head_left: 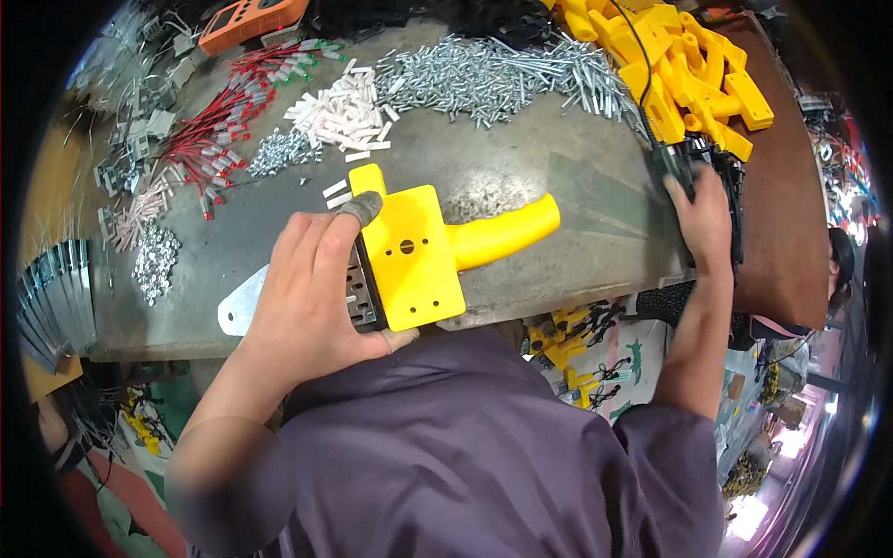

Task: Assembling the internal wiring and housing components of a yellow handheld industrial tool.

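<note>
My left hand [312, 270] is closed around a yellow plastic tool housing [414, 256], thumb at its lower edge and fingers over the top. A wrap covers one fingertip. The housing's ribbed yellow handle [507, 232] points right; a dark slotted part lies along its left side, and a silver metal plate [244, 302] sticks out left beyond my hand. At the table's right side my right hand [704, 214] is around a black corded tool [672, 163], slightly blurred; its cable [637, 46] runs up and away. Black parts [735, 205] lie just beside that hand.
Yellow housings [684, 65] are heaped at the far right. Along the back lie silver screws [502, 79], white sleeves [344, 112], red-and-green wired parts [219, 121] and an orange meter [251, 20]. Small metal pieces [156, 263] and dark blades [56, 302] sit at the left.
</note>
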`<state>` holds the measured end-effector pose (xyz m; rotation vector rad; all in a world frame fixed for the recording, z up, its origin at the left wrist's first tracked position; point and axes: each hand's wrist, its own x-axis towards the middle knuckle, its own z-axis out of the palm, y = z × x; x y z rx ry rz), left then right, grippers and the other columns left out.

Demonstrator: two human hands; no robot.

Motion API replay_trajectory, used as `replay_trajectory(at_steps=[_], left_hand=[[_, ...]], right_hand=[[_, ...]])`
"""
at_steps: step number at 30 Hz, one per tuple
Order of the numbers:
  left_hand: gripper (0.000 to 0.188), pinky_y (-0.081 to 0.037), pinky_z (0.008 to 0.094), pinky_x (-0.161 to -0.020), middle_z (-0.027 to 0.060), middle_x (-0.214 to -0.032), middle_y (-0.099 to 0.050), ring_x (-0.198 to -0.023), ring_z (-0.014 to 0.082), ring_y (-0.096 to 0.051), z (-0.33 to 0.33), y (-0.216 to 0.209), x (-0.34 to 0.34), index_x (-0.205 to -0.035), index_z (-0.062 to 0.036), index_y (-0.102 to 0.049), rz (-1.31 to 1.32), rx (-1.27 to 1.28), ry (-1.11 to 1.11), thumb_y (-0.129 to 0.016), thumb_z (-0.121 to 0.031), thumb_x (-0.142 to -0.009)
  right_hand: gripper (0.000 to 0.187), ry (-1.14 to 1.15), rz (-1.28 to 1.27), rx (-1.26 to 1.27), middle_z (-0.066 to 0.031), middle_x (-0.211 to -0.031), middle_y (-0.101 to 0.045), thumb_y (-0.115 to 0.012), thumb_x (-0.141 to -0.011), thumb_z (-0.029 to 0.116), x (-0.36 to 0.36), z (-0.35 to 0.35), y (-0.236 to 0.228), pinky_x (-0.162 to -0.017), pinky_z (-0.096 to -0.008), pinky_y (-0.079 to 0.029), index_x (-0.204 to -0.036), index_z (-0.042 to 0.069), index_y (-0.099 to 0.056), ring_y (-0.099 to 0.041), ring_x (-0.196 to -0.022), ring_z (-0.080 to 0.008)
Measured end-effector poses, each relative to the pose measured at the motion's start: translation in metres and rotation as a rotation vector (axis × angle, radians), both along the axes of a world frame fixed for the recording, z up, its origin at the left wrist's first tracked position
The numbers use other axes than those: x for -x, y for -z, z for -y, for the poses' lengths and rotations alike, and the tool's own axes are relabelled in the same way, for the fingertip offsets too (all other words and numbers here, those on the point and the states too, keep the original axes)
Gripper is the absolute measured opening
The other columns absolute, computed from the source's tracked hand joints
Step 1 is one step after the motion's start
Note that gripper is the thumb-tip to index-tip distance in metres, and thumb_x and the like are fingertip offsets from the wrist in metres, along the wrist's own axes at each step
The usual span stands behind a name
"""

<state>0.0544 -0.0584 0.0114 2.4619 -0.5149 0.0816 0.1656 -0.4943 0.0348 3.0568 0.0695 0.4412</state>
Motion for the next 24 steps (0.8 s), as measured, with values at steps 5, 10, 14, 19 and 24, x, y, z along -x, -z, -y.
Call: replay_trajectory(at_steps=[5, 10, 14, 19, 24], left_hand=[[0.097, -0.043, 0.0423, -0.088, 0.0192, -0.111, -0.051, -0.101, 0.0359, -0.049, 0.006, -0.008, 0.002, -0.129, 0.0021, -0.040, 0.020, -0.072, 0.001, -0.087, -0.022, -0.048], [0.101, -0.043, 0.0429, -0.087, 0.0196, -0.111, -0.051, -0.100, 0.0369, -0.050, 0.007, 0.003, 0.007, -0.132, 0.0019, -0.036, 0.086, -0.035, -0.016, -0.088, -0.021, -0.048], [0.102, -0.043, 0.0427, -0.085, 0.0197, -0.110, -0.051, -0.098, 0.0372, -0.051, 0.003, 0.014, 0.006, -0.131, 0.0024, -0.034, 0.099, -0.027, -0.016, -0.088, -0.021, -0.047], [0.101, -0.044, 0.0424, -0.084, 0.0199, -0.107, -0.051, -0.095, 0.0368, -0.052, 0.009, 0.007, 0.008, -0.130, 0.0026, -0.035, 0.122, -0.023, -0.011, -0.088, -0.021, -0.048], [0.100, -0.043, 0.0423, -0.085, 0.0198, -0.108, -0.051, -0.097, 0.0360, -0.052, 0.004, 0.006, 0.007, -0.131, 0.0018, -0.035, 0.115, 0.006, -0.012, -0.087, -0.022, -0.049]], right_hand=[[0.059, 0.116, -0.145, -0.226, -0.0264, -0.113, -0.060, -0.064, -0.089, 0.032, 0.019, 0.028, 0.024, -0.088, -0.0403, -0.046, -0.131, 0.000, -0.039, -0.059, -0.106, -0.0363], [0.049, -0.325, -0.371, -1.809, -0.0134, -0.111, -0.054, -0.059, -0.092, 0.026, 0.038, -0.032, -0.010, -0.095, -0.0368, -0.042, -0.129, -0.001, -0.043, -0.053, -0.101, -0.0244], [0.055, -0.591, -0.286, -2.474, -0.0179, -0.123, -0.044, -0.064, -0.086, 0.016, 0.036, -0.117, -0.011, -0.113, -0.0506, -0.021, -0.130, -0.004, -0.038, -0.040, -0.120, -0.0304], [0.040, -0.474, -0.296, -2.696, -0.0123, -0.101, -0.051, -0.064, -0.081, 0.012, 0.012, -0.145, 0.032, -0.109, -0.0489, -0.028, -0.112, -0.005, -0.044, -0.049, -0.104, -0.0263], [0.029, -0.395, -0.374, -2.729, -0.0106, -0.091, -0.055, -0.065, -0.080, 0.020, 0.009, -0.151, 0.039, -0.101, -0.0483, -0.039, -0.095, -0.002, -0.052, -0.054, -0.093, -0.0251]])
